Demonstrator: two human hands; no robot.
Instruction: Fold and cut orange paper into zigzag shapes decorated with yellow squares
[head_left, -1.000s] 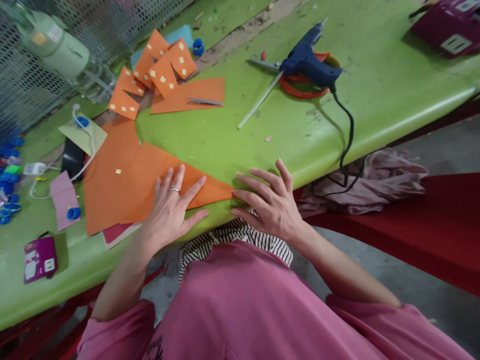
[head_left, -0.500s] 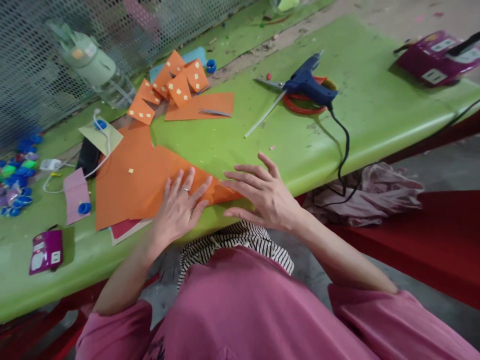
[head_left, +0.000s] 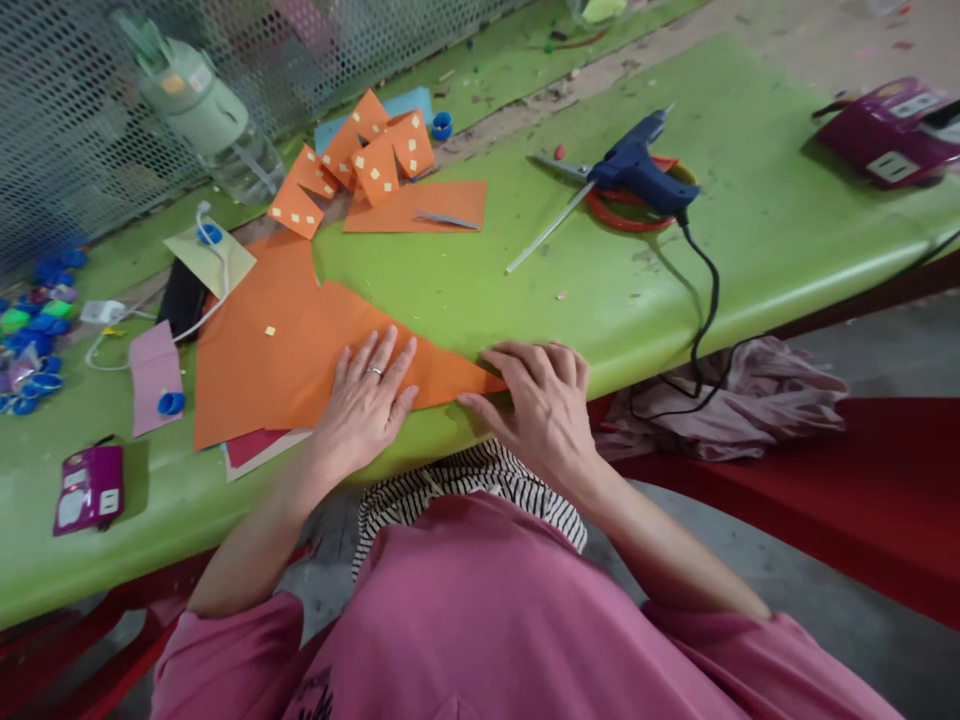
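A large sheet of orange paper (head_left: 259,385) lies on the green table, its right side narrowing to a folded-looking point near the front edge. My left hand (head_left: 364,405), a ring on one finger, rests flat on this sheet with the fingers stretched out. At the pointed end, my right hand (head_left: 544,400) has curled fingers and a thumb on either side of the paper tip, which partly disappears under the hand. Beyond the sheet stand folded orange paper pieces (head_left: 375,170) dotted with small pale squares. Tweezers (head_left: 448,220) lie on a smaller orange strip (head_left: 469,200).
A blue glue gun (head_left: 637,165) lies over orange-handled scissors (head_left: 559,165), its black cord (head_left: 712,300) dropping off the front edge. A bottle (head_left: 206,115), blue caps (head_left: 41,345), a pink paper (head_left: 154,375) and purple devices (head_left: 90,488) surround the work area.
My right hand has moved from hovering with spread fingers down onto the paper's pointed end, its fingers now curled. My left hand stays flat on the sheet. The view has shifted slightly.
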